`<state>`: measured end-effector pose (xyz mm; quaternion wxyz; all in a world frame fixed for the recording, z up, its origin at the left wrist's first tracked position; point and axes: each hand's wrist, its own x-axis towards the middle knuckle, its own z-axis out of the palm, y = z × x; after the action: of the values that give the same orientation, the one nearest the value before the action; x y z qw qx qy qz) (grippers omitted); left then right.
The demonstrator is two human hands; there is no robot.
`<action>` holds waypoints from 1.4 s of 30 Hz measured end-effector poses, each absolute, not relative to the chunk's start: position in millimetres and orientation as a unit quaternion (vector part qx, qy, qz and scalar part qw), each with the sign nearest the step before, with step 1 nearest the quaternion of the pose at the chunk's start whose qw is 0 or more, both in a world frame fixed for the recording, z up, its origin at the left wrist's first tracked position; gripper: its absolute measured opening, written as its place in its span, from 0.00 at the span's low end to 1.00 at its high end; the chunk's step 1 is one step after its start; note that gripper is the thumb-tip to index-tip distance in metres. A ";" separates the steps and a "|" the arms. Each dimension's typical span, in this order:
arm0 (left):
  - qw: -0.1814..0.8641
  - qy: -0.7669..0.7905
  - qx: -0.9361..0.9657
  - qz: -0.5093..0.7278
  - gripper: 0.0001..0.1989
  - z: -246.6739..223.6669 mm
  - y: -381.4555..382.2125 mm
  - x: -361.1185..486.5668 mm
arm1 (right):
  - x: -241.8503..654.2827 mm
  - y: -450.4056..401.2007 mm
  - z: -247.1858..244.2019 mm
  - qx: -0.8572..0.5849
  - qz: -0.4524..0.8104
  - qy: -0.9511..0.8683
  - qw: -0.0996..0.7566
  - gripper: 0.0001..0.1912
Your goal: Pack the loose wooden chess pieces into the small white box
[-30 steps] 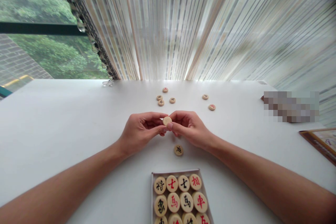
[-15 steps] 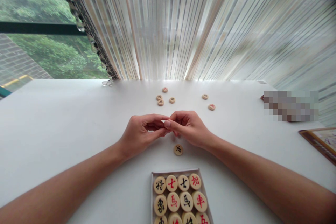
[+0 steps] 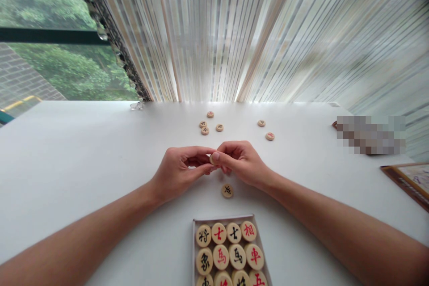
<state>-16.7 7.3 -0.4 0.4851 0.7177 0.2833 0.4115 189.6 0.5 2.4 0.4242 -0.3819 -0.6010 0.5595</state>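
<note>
Over the middle of the white table, my left hand and my right hand meet at the fingertips. Between them a round wooden piece shows its edge, pinched by my right thumb and fingers. My left fingers are closed around the same spot; how much they grip is partly hidden. Just below the hands lies a round piece with a black character. Nearer to me is a box with rows of round pieces marked in red and black, cut off by the bottom edge.
Several loose pieces lie beyond my hands, among them a red-marked one and a black-marked one. A framed item and a blurred object are at the right. A string curtain hangs behind the table.
The edge of the wooden piece now shows at my right thumb tip, where it was hardly visible before. Both hands have stayed almost in place.
</note>
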 end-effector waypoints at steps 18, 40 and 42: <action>0.540 0.297 0.660 0.430 0.16 -3.6 9.5 -16.7 | 193.7 1.7 1.9 -0.339 0.616 -0.575 0.419 0.13; 0.398 0.323 0.710 0.483 0.07 -1.8 9.5 -17.3 | 190.9 0.8 -5.0 -0.355 0.582 -0.574 0.453 0.19; 0.377 0.317 0.721 0.488 0.05 -2.6 10.1 -18.2 | 190.5 0.6 -4.9 -0.362 0.585 -0.566 0.454 0.20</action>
<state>-18.2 10.1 -2.6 0.3772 0.7208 0.3168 0.4876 190.5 0.6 -4.9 0.4537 -0.3615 -0.5665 0.5853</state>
